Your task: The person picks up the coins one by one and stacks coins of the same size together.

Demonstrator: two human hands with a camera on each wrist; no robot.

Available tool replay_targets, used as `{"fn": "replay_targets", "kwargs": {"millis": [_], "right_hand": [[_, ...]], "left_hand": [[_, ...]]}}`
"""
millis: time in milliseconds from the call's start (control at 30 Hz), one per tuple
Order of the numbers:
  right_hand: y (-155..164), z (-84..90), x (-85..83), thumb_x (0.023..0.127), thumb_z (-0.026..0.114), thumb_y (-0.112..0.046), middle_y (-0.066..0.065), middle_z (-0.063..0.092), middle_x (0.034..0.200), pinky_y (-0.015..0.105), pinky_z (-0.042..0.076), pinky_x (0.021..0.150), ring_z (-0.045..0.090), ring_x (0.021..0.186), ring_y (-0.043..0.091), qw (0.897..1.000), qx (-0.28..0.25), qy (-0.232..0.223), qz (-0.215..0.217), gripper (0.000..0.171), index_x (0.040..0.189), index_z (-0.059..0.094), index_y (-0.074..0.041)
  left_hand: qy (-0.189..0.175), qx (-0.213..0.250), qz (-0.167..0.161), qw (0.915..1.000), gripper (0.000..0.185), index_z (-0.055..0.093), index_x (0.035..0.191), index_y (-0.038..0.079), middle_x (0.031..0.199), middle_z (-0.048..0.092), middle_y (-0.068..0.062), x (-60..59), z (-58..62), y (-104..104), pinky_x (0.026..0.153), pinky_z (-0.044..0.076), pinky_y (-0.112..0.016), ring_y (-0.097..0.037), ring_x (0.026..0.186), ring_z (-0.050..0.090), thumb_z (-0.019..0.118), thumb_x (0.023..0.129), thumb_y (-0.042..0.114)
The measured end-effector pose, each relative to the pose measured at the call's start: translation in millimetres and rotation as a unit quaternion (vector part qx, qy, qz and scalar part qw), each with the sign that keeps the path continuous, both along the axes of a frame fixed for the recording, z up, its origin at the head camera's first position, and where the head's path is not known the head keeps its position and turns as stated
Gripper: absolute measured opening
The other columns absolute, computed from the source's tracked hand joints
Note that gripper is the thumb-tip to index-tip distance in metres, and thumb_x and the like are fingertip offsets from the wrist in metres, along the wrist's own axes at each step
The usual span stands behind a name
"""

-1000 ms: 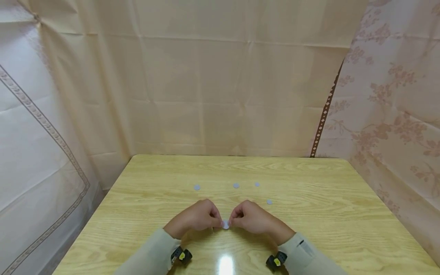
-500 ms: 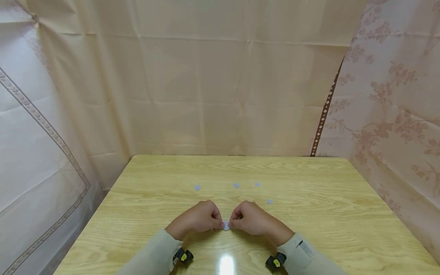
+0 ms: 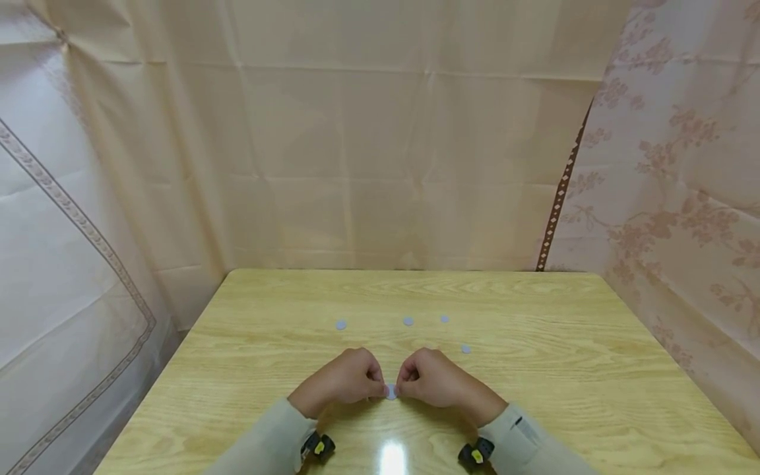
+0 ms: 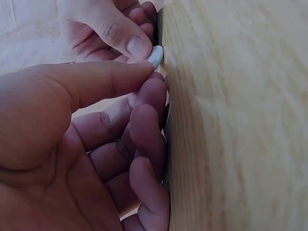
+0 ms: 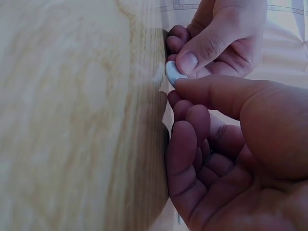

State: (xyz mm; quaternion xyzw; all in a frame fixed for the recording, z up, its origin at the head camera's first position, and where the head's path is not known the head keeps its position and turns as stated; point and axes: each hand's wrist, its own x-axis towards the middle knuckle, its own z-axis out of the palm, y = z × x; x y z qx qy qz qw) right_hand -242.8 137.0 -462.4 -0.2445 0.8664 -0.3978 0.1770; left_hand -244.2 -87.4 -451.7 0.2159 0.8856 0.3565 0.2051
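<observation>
One pale disc (image 5: 173, 73) pinched from both sides

The disc is gripped at its left edge by the left grip (image 3: 350, 375) and at its right edge by the right grip (image 3: 435, 377), each closed in a pinch with the thumb laid along the upper side. It is held low over the near middle of the surface (image 3: 534, 396), with the other fingers curled beneath both palms. The step in hand is judged to be a two-sided steadying of this single piece; for the next move, matched pressure would be called for, since the thin rim could be tipped or lost if one side were eased first.

Farther out, four more pieces are laid flat and untouched: a left disc (image 3: 341, 324), a middle disc (image 3: 408, 321), a far-right disc (image 3: 444, 319) and, somewhat nearer, a fourth disc (image 3: 466, 349).

Much of the held piece is covered by the thumbs, and the fingertips under it are mostly hidden. Whether its lower edge is rested on the wood or kept just clear cannot be told. No marking or material can be made out, and both sleeves (image 3: 267, 439) are cut off by the lower border of the head view
</observation>
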Motion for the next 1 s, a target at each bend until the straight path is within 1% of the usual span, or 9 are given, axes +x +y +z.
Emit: {"fn": "replay_targets", "kwargs": {"millis": [133, 267, 500, 600, 833, 1000], "right_hand": [[-0.6, 1.2, -0.7, 0.093, 0.077, -0.015, -0.006, 0.069, 0.071, 0.021, 0.04, 0.052, 0.05, 0.058, 0.007, 1.0, 0.001, 0.008, -0.002, 0.012, 0.081, 0.077, -0.016], [-1.1, 1.9, -0.7, 0.092, 0.078, -0.014, -0.005, 0.07, 0.072, 0.02, 0.041, 0.052, 0.051, 0.058, 0.006, 1.0, -0.001, 0.007, -0.003, 0.011, 0.081, 0.077, -0.015], [-0.7, 3.1, -0.7, 0.091, 0.079, -0.013, -0.005, 0.07, 0.073, 0.02, 0.042, 0.053, 0.053, 0.06, 0.007, 1.0, -0.001, 0.008, -0.007, 0.01, 0.081, 0.076, -0.015], [0.1, 2.9, -0.8, 0.091, 0.08, -0.014, -0.005, 0.07, 0.073, 0.02, 0.042, 0.053, 0.053, 0.06, 0.007, 1.0, 0.0, 0.008, -0.009, 0.011, 0.081, 0.077, -0.016], [0.6, -0.7, 0.5, 0.09, 0.08, -0.015, -0.006, 0.071, 0.073, 0.021, 0.042, 0.053, 0.054, 0.06, 0.007, 1.0, 0.0, 0.007, -0.013, 0.011, 0.08, 0.076, -0.016], [-1.1, -1.3, 1.7, 0.09, 0.08, -0.014, -0.005, 0.071, 0.073, 0.02, 0.042, 0.053, 0.054, 0.059, 0.007, 1.0, -0.004, 0.005, -0.009, 0.011, 0.08, 0.076, -0.015]], "left_hand": [[0.009, -0.005, 0.006, 0.9999, 0.024, 0.074, 0.068, 0.014, 0.065, 0.07, 0.002, -0.6, 0.0, 1.3, 0.051, 0.042, -0.025, -0.009, 0.053, 0.05, 0.08, 0.091, 0.018], [0.012, -0.008, 0.013, 0.9998, 0.024, 0.074, 0.068, 0.015, 0.063, 0.069, 0.002, -0.4, 0.0, 2.4, 0.05, 0.042, -0.025, -0.009, 0.052, 0.051, 0.081, 0.09, 0.018], [0.023, -0.016, 0.014, 0.9995, 0.026, 0.072, 0.065, 0.014, 0.055, 0.061, 0.006, -1.0, -0.2, 4.3, 0.048, 0.038, -0.024, -0.008, 0.05, 0.048, 0.08, 0.089, 0.019], [0.028, -0.018, 0.013, 0.9994, 0.026, 0.071, 0.065, 0.014, 0.054, 0.059, 0.007, -0.9, -0.6, 5.3, 0.048, 0.037, -0.023, -0.007, 0.049, 0.047, 0.08, 0.089, 0.018], [0.034, -0.021, 0.014, 0.9991, 0.025, 0.071, 0.065, 0.014, 0.057, 0.059, 0.008, 2.6, -2.3, 6.7, 0.05, 0.037, -0.023, -0.007, 0.052, 0.047, 0.081, 0.087, 0.018], [0.039, -0.023, 0.014, 0.9989, 0.027, 0.069, 0.063, 0.013, 0.053, 0.053, 0.01, 5.6, -2.7, 5.9, 0.049, 0.034, -0.023, -0.007, 0.049, 0.043, 0.08, 0.087, 0.017]]}}
